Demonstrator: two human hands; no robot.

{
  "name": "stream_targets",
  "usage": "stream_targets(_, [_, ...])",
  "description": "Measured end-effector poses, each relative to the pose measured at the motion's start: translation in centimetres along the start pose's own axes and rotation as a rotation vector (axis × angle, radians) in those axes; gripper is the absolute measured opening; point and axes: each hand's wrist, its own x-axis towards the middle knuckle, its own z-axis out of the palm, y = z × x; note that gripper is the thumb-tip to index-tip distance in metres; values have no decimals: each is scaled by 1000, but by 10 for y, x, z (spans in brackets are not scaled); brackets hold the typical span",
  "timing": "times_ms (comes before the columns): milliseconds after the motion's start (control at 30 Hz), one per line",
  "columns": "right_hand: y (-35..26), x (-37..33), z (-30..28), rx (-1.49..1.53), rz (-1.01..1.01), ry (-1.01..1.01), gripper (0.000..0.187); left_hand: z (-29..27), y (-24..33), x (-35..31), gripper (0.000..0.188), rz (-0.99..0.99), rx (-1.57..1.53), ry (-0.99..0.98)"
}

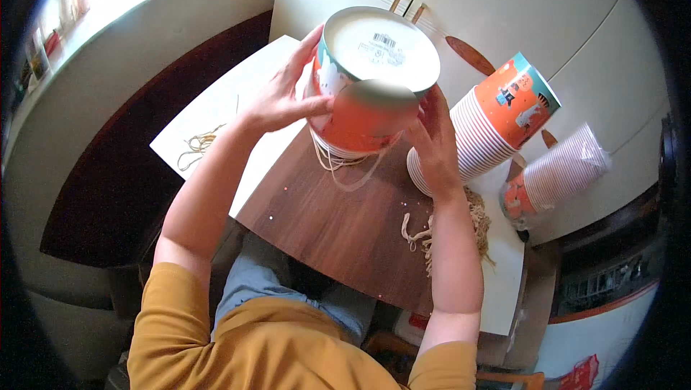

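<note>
At the far part of the brown-topped bench (324,224), the left hand (286,98) and right hand (435,145) are clamping opposite sides of an upturned orange-and-teal paper bucket (367,73), its pale base facing up; nested buckets (481,131) are showing rightward, beige cords (479,226) lying nearby.

brown-and-white table (324,217) bears a bucket stack (486,134), beige cords (480,228).
</note>
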Motion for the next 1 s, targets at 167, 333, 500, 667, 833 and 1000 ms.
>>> stream_targets(167, [69,37,-11,-43,4,52,97,14,-50,37,136,-168,170,-67])
stream_targets(333, [145,25,-27,25,119,54,79,43,-108,26,123,-236,277,-114])
stream_targets(500, [166,-11,-24,-93,336,-59,81,39,-138,-11,122,-340,392,-239])
stream_targets(667, [67,-48,-55,-841,484,-185,66,43,-40,-31,74,-344,793,-207])
stream_targets(833, [-2,-79,-89,-680,752,-231,45,75,107,-48,55,-226,-630,-778])
stream_targets(1000, [0,-128,-119,-734,734,-190,44,113,204,-50,51,-199,-1075,-500])
